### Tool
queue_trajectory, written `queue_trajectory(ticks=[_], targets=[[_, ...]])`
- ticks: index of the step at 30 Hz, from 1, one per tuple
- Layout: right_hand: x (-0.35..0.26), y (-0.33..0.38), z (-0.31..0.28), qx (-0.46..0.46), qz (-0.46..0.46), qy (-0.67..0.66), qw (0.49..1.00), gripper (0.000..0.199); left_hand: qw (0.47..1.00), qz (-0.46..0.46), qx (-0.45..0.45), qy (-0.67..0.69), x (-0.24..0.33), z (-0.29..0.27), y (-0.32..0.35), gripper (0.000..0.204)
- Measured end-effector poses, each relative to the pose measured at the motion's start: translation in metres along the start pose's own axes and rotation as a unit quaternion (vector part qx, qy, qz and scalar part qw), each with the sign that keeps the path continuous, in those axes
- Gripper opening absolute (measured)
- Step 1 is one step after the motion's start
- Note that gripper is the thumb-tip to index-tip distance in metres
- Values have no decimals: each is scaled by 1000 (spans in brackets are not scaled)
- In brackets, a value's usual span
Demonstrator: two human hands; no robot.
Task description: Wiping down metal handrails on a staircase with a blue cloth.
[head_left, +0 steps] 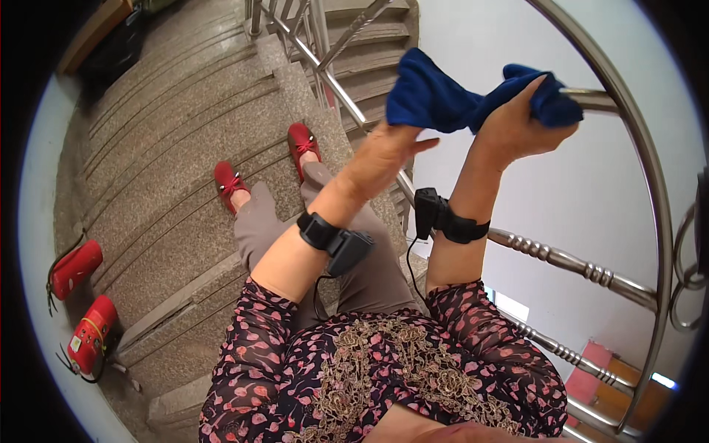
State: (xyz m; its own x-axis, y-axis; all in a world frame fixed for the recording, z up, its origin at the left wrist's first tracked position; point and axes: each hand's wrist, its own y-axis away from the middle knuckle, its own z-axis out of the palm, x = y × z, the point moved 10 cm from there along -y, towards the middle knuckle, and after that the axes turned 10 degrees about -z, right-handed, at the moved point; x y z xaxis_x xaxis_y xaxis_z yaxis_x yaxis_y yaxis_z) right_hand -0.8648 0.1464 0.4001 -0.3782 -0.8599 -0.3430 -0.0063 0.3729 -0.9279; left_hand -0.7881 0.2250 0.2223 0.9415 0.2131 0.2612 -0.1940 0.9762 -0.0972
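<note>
the blue cloth (450, 96) is covering the fingertips of the right hand (517, 125) and part of the steel handrail (635, 140); the left hand (388, 151) is hiding its own palm, and the lower extinguisher (90, 334) is blurring near the rim

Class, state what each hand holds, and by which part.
Both hold the blue cloth: right hand bunches one end against the handrail; left hand pinches its lower edge.

Right hand (517, 125) clamps blue cloth (443, 96) onto steel rail (635, 140); left hand (388, 151) pinches the cloth's other end. Red shoes (266, 166) on stone steps (170, 148), two extinguishers (81, 303) lower left.
</note>
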Motion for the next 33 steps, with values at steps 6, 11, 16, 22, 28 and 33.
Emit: queue_trajectory(ticks=[6, 11, 16, 22, 28, 33], targets=[[28, 79, 12, -13, 75, -39, 996, 29, 957, 148, 51, -243, 15, -2, -14, 53], [56, 117, 21, -54, 163, -68, 983, 29, 936, 159, 184, -255, 5, -45, -22, 49], [100, 196, 37, -121, 231, -112, 959, 27, 844, 71, 399, -353, -12, -95, -9, 48], [114, 232, 50, -191, 288, -88, 934, 29, 876, -2, 471, -105, -37, -135, 1, 32], [117, 250, 53, -225, 325, -161, 904, 32, 877, -3, 478, 48, -26, -143, 14, 20], [135, 286, 61, -264, 410, -212, 847, 27, 853, 43, 518, 42, 12, -150, 40, 10]])
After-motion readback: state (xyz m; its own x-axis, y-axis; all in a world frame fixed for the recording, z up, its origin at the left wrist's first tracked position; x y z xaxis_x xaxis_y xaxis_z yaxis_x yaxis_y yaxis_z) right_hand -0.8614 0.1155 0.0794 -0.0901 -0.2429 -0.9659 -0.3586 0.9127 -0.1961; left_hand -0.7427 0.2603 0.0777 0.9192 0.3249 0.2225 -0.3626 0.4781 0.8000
